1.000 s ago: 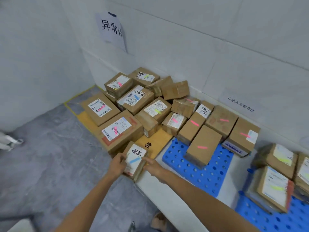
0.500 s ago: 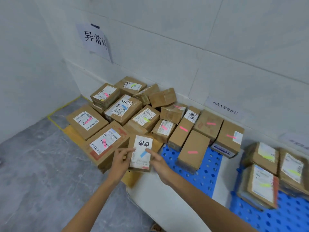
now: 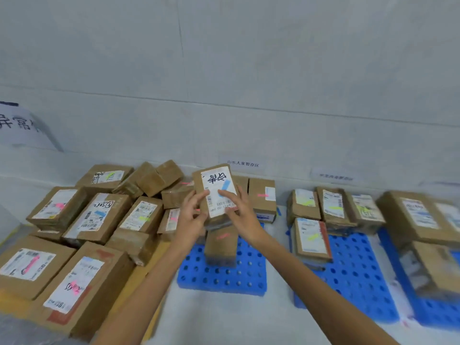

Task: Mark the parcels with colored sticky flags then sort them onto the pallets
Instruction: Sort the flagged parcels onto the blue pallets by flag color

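Both hands held one small brown parcel (image 3: 216, 180) up in the air, above the blue pallet (image 3: 221, 277). The left hand (image 3: 193, 216) had its fingers curled round the left edge. The right hand (image 3: 240, 215) gripped the right edge, with its thumb on the white label by the blue sticky flag (image 3: 226, 186). Big black pen marks sat on the label, upside down and hard to read. The tiny print was a blur. A small wall sign (image 3: 242, 164) read 山水人家暂存区. A bigger sign (image 3: 21, 125) was cut off at the left — only 异常 showed.
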Motion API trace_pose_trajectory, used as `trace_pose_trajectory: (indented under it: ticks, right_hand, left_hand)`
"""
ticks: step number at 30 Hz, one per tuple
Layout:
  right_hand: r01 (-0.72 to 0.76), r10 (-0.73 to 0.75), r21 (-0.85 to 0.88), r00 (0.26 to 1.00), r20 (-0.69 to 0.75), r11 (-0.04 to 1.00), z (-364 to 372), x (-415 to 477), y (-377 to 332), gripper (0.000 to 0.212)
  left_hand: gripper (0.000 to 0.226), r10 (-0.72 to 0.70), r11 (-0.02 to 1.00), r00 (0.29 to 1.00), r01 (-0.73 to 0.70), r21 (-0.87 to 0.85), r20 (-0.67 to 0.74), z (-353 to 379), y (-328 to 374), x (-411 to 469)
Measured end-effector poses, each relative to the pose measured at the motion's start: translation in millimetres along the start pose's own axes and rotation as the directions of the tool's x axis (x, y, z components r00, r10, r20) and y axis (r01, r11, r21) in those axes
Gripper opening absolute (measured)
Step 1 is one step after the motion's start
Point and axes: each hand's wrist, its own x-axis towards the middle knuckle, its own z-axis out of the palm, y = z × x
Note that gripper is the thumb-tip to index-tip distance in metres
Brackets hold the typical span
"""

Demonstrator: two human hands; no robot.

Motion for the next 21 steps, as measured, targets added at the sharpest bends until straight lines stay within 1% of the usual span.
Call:
trace_pose_trajectory:
  ticks: [4,8,10,14,18,21]
  right_hand:
    - [-0.001,-0.001,-0.01,0.984,-0.179,1.0,-76.1,-29.3,10.5,0.048]
    - [-0.111,0.092,-0.036,0.933,-0.349,0.993,-150.5,-71.8,31.2,0.049]
    - [-0.144,0.128,-0.007,0.899,-0.418,0.99,-184.8,-96.0,38.1,0.049]
    - [-0.15,0.149,0.037,0.859,-0.491,0.988,-246.6,-144.8,51.1,0.049]
    - [-0.205,0.178,0.013,0.816,-0.55,0.979,-312.0,-188.7,68.0,0.046]
    - [-0.227,0.179,-0.013,0.801,-0.571,0.974,-365.5,-221.8,83.1,0.045]
  left_hand:
    - [0.053,0.042,0.999,0.985,-0.038,-0.027,0.168,75.9,37.5,7.9]
    - [0.05,0.078,0.997,0.937,-0.063,-0.053,0.341,158.6,62.0,-2.8]
    - [0.05,0.088,0.996,0.907,-0.068,-0.064,0.412,198.0,70.4,-13.3]
    - [0.046,0.098,0.995,0.856,-0.067,-0.08,0.507,270.7,88.9,-43.1]
    - [0.048,0.106,0.994,0.818,-0.075,-0.078,0.565,343.6,95.8,-68.3]
    - [0.046,0.086,0.996,0.802,-0.064,-0.058,0.592,399.4,107.3,-93.1]
